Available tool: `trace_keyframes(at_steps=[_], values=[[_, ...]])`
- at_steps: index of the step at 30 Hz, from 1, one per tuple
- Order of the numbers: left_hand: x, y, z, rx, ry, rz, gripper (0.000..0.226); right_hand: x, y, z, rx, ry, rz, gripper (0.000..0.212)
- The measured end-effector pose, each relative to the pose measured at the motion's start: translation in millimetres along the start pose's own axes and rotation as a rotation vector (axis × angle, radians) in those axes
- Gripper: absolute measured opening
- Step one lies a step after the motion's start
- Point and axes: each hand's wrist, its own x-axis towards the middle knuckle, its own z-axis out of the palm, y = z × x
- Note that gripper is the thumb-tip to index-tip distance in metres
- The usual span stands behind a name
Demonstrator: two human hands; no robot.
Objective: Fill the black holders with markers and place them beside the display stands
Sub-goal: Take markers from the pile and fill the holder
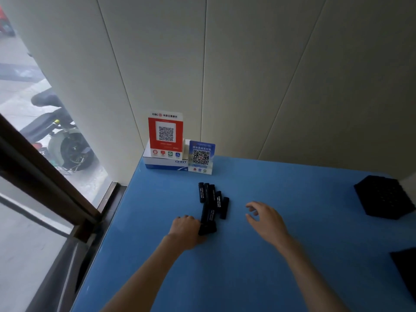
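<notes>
Two bare forearms reach up from the bottom edge over a blue table (258, 266). Far left, beyond the window, a parked scooter (60, 140) stands outside. On the table, the left hand (186, 230) curls its fingers around the near end of a marker, or perhaps two (the dark barrels merge there), at the bottom of a loose pile of black markers (212, 203). They lie roughly side by side, ends toward the wall, probably gathered so they can be picked off one after another. White lettering runs along their barrels, too small to read.

Behind the pile, against the wall, sit the display stands: a red and white one (166, 131) headed "ICBC" with Chinese characters and a QR code, propped on a white box (166, 163) marked "CHNT", and just beside it a smaller blue stand (202, 157), also showing a QR code.

Right of the markers, the right hand (263, 218) hovers above the table with fingers spread and loosely bent, holding nothing, likely ready to take a marker.

Far right, a black hexagonal holder (382, 199) with rows of holes lies well apart from the stands and looks unfilled. A second dark shape (405, 271) shows at the right edge, too cut off to identify.
</notes>
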Motion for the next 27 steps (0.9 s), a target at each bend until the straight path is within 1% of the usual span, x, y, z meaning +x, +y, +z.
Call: trace_keyframes(at_steps=[4,7,10,12,16,20,22,24,27], values=[[-8.0,-0.3,-7.0,0.094,-0.04,-0.019,0.048,3.0,2.8,2.4,-0.003,-0.007,0.011,0.024],[-15.5,-7.2,-9.7,0.094,-0.078,-0.017,0.041,6.8,4.8,3.3,-0.009,-0.02,0.012,0.022],[-20.5,-14.1,-9.4,0.098,-0.074,-0.072,0.037,10.5,6.1,4.9,-0.009,-0.021,0.005,0.022],[-21.2,-14.5,-8.4,0.111,-0.062,-0.118,0.044,13.2,6.5,6.0,-0.009,-0.025,0.0,0.021],[-16.8,-11.9,-3.9,0.107,0.019,-0.174,0.068,18.1,5.6,7.0,-0.006,-0.04,-0.007,0.021],[-12.7,-10.4,-7.8,0.064,0.101,-0.159,0.077,20.6,3.8,7.7,-0.009,-0.038,-0.009,0.021],[-10.8,-9.9,-6.3,0.056,0.141,-0.078,0.071,21.5,3.8,8.5,-0.01,-0.039,-0.013,0.021],[-9.4,-8.7,-1.7,0.041,0.169,0.022,0.058,21.7,4.1,8.8,-0.011,-0.044,-0.015,0.02],[-8.3,-5.8,5.3,-0.013,0.145,0.049,0.047,21.3,4.3,9.8,-0.011,-0.046,-0.009,0.02]])
